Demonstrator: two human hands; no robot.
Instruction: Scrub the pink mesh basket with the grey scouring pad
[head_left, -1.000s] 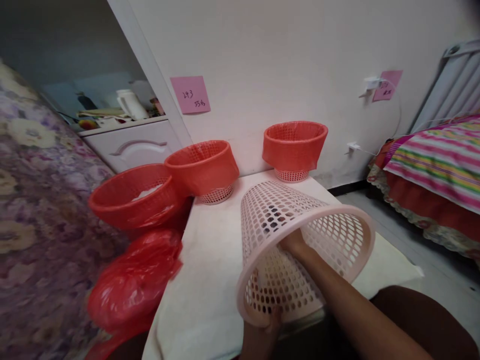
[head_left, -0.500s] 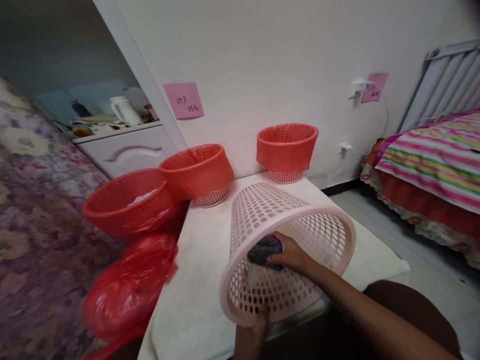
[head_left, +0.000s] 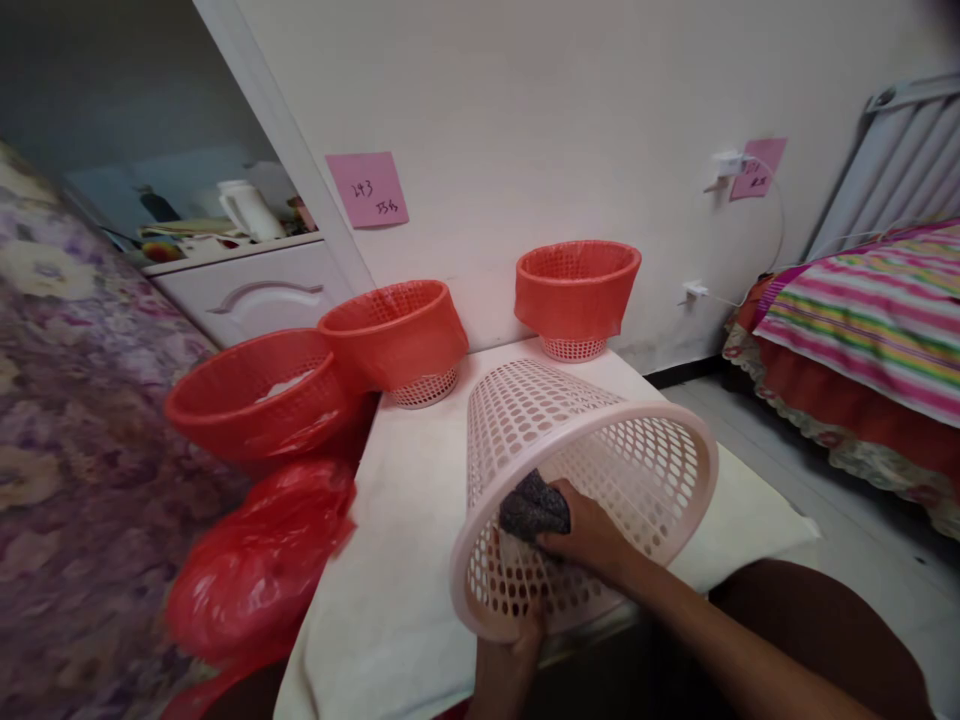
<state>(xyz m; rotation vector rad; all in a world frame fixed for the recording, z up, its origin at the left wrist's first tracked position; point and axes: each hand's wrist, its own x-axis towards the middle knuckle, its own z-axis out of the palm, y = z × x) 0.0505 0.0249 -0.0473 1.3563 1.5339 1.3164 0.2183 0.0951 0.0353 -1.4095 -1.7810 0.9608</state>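
Note:
A pale pink plastic mesh basket (head_left: 517, 420) lies tilted on its side on the table, its open mouth facing me. Inside the mouth, my right hand (head_left: 592, 535) grips a bunched dark grey cloth (head_left: 534, 505) against the inner wall. From below, my left hand (head_left: 517, 645) holds the basket near its lower rim. The thumb shows at the rim, while the other fingers are partly hidden behind the mesh.
Red bag-lined baskets stand at the back right (head_left: 576, 290), back left (head_left: 394, 335) and far left (head_left: 247, 400) of the white-covered table (head_left: 382, 560). A crumpled red plastic bag (head_left: 255, 570) hangs at the left. A bed (head_left: 862, 310) is to the right.
My right hand and the cloth have shifted slightly right and down inside the basket. The basket sits a little further right in view, still held by my left hand.

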